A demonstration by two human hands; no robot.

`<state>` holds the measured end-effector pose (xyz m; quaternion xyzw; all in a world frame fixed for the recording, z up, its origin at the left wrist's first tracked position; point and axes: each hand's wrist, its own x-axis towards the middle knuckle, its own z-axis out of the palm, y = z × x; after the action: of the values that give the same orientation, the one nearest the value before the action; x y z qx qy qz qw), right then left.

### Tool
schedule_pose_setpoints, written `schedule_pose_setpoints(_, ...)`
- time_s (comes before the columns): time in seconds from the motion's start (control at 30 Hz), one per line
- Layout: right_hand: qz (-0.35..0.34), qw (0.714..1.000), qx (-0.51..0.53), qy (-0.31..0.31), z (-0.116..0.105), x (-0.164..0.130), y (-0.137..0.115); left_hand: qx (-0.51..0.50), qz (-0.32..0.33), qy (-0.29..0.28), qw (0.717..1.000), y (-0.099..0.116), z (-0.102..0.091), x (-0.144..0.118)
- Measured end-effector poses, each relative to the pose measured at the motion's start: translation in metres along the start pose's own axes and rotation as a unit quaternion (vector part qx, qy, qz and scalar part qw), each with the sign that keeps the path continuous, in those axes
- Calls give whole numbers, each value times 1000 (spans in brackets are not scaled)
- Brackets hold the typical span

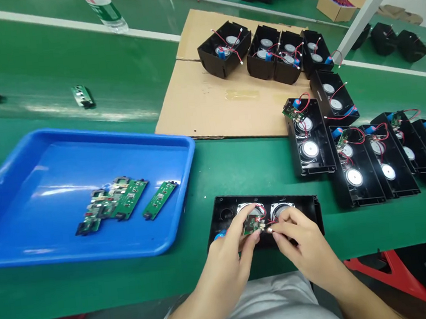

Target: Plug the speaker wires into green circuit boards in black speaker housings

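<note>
Fingers (238, 223) pinched, left hand (225, 257) holding circuit board (253, 223), right hand (309, 246) gripping wire end (269, 229)

1. No text, brand or number can be read.
2. The clear plastic bottle (117, 25) at the upper left wears a green, white and red label (105, 11); its letters are too blurred.
3. One black rectangular open box (324, 101), at the right edge of the flat brown cardboard sheet (206, 96), has a tiny pale mark (319, 95) on its outer side, too small for reading.
4. On the held small green circuit board (252, 224), any print is too small to tell.
</note>
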<state>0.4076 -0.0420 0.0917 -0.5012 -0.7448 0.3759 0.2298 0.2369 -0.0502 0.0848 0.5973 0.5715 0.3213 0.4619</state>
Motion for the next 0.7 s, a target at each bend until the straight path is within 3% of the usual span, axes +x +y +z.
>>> schedule_pose_setpoints(0.17, -80, 980, -183, 27, 6, 3, 5, -66, -50, -35, 996, 3, 0, 3)
schedule_pose_setpoints(0.33, -112, 963, -245, 19, 5, 4, 3, -100, -73, -48, 991, 4, -4, 4)
schedule_pose_setpoints(0.6, -146, 940, -308, -6, 4, 8, -1, -4, 5, -40, 999, 3, -3, 4)
schedule_pose_setpoints(0.7, -142, 938, -316, 20, 7, 8, 0, 5, 44, -28, 999, 0, -3, 3)
